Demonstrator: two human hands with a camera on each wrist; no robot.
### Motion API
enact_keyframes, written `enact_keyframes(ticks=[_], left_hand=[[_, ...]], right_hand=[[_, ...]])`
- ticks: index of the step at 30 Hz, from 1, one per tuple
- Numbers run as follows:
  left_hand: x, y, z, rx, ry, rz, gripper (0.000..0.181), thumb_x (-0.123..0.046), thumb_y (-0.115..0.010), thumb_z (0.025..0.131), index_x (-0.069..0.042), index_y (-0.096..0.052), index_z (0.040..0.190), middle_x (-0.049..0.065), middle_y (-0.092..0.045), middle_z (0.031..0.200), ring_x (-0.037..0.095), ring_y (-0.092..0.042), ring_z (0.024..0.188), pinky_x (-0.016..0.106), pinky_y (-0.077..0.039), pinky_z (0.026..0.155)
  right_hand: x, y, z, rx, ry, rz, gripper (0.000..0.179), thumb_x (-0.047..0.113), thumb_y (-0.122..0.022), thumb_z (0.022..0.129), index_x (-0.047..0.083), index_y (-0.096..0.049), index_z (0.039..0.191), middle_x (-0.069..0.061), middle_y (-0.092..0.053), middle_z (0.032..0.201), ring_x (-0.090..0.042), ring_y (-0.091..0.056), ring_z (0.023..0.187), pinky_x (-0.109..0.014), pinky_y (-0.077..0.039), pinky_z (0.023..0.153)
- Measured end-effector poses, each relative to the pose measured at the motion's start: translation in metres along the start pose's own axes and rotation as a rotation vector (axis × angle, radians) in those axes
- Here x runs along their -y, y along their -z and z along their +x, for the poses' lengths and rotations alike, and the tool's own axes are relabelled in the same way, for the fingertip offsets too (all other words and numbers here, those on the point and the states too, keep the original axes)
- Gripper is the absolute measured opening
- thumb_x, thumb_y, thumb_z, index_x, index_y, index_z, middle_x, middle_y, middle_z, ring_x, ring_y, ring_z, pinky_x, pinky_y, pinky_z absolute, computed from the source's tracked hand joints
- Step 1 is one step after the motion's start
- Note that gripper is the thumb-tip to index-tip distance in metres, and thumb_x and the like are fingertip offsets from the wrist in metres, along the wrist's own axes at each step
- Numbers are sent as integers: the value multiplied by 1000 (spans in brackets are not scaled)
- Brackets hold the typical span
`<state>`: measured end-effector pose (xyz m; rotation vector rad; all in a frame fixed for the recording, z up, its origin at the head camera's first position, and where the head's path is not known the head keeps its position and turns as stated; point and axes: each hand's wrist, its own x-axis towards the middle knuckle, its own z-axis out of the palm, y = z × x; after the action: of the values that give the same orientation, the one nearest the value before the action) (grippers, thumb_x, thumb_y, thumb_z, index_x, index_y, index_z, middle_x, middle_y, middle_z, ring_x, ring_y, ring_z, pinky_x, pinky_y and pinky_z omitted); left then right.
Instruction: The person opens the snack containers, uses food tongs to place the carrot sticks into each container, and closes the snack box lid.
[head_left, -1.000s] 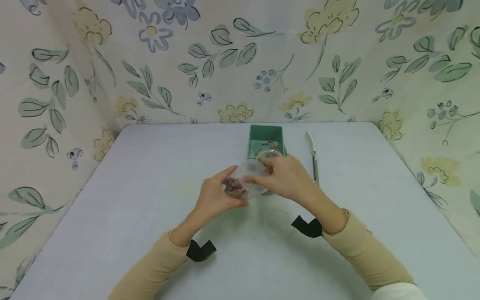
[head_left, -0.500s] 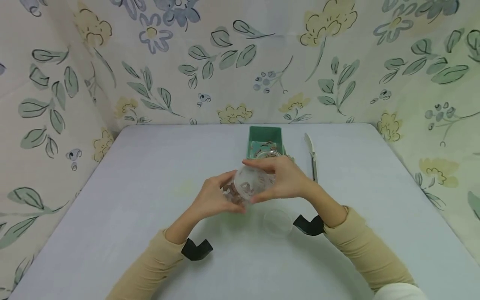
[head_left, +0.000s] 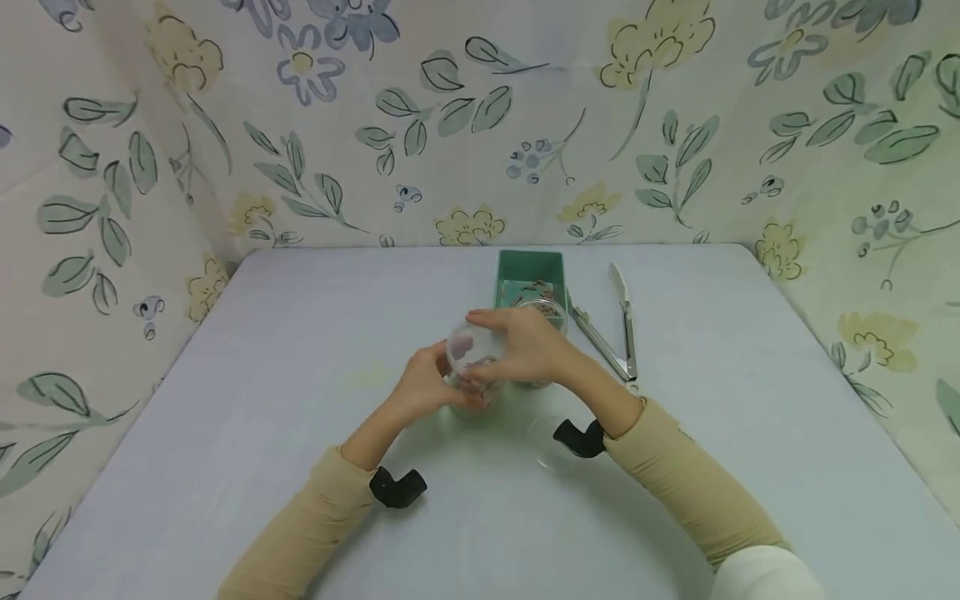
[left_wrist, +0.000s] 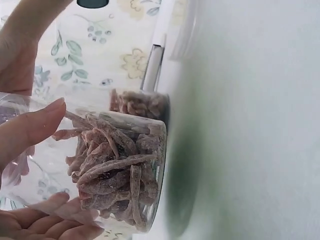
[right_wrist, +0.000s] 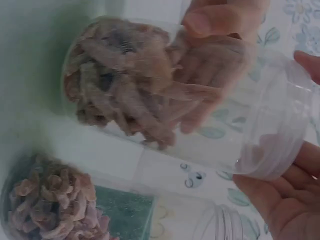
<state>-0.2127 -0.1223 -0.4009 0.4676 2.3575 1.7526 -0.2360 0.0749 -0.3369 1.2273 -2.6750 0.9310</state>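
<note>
My left hand [head_left: 423, 387] grips the side of a clear plastic jar [left_wrist: 115, 175], part filled with brownish dried strips. Across the jar's top, my right hand [head_left: 528, 343] grips the frosted screw lid [head_left: 475, 343], thumb and fingers on opposite sides of its rim. In the right wrist view the lid [right_wrist: 280, 107] sits on the jar's mouth. The jar's base is close over the tabletop, its lower part hidden by the hands in the head view. Just behind stands a second clear jar [right_wrist: 55, 200] with similar pieces, lidless and partly covered by my right hand in the head view.
A green rectangular tray [head_left: 531, 267] with some brown pieces stands at the back, beyond the second jar. Metal tongs [head_left: 600, 342] lie spread to its right. Another clear lid [head_left: 546, 450] lies flat near my right wrist. Floral cloth hangs behind the white table [head_left: 337, 333].
My right hand has turned about the lid and moved left with it. The jar has shifted slightly left and stands more upright. The tongs show more fully now.
</note>
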Motion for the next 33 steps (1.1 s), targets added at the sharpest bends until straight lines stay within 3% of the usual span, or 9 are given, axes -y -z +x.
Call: enact_keyframes(ticks=[3,6,9,15,19,24,26,29,33], left_hand=[[9,6,8,17,58,-31,76,-1,-86,65,3,-53,133,17,-56,135,33,-51,127,46,-41,104],[18,9,14,33,81,-48,78,0,-84,67,5,-50,136,19,-53,138,34,-49,129,47,-38,107],[24,12,18,60,77,-65,79,2,-83,68,6,-47,138,19,-52,140,34,-48,129,48,-35,109],[27,18,21,114,78,-68,80,0,-82,70,5,-45,140,20,-47,143,35,-47,129,48,-35,109],[26,22,24,80,91,-68,82,3,-82,70,7,-42,141,22,-48,141,35,-48,128,47,-37,107],[25,24,29,59,115,-44,85,3,-83,71,6,-38,144,24,-49,140,37,-45,131,47,-35,109],[23,25,28,67,123,-19,88,0,-83,72,5,-35,146,23,-45,143,37,-38,136,48,-30,112],[17,30,26,35,97,4,98,-2,-84,72,2,-26,151,20,-34,152,34,-25,143,46,-22,115],[-4,35,17,-112,-49,-46,105,-1,-84,72,0,-18,154,13,-23,159,23,-18,146,34,-20,116]], right_hand=[[-3,0,11,87,-53,-7,70,33,-79,78,-7,-56,131,-18,-62,127,-20,-59,79,-32,-49,78],[-5,-2,18,131,-96,-4,71,34,-79,80,-7,-55,133,-17,-62,126,-21,-62,86,-34,-50,82],[-6,-4,20,154,-135,17,73,34,-79,80,-6,-53,135,-17,-60,131,-28,-61,110,-42,-47,96],[-7,-3,21,174,-129,13,78,37,-78,82,-5,-47,140,-16,-50,142,-29,-49,129,-45,-37,108],[-7,0,14,108,-6,-22,70,32,-72,89,-2,-45,143,-14,-40,150,-28,-41,136,-43,-38,107],[-9,14,-18,-19,239,104,48,14,-76,84,-4,-62,126,-15,-61,130,-27,-59,118,-41,-51,94],[-10,19,-33,48,273,171,44,13,-78,81,-3,-66,120,-14,-66,121,-25,-63,112,-40,-53,89],[-19,20,-56,226,219,211,43,17,-78,82,-1,-67,120,-10,-68,120,-22,-64,110,-38,-53,90],[-35,13,-79,390,54,173,57,21,-80,81,0,-60,130,-10,-61,130,-26,-56,122,-41,-47,99]])
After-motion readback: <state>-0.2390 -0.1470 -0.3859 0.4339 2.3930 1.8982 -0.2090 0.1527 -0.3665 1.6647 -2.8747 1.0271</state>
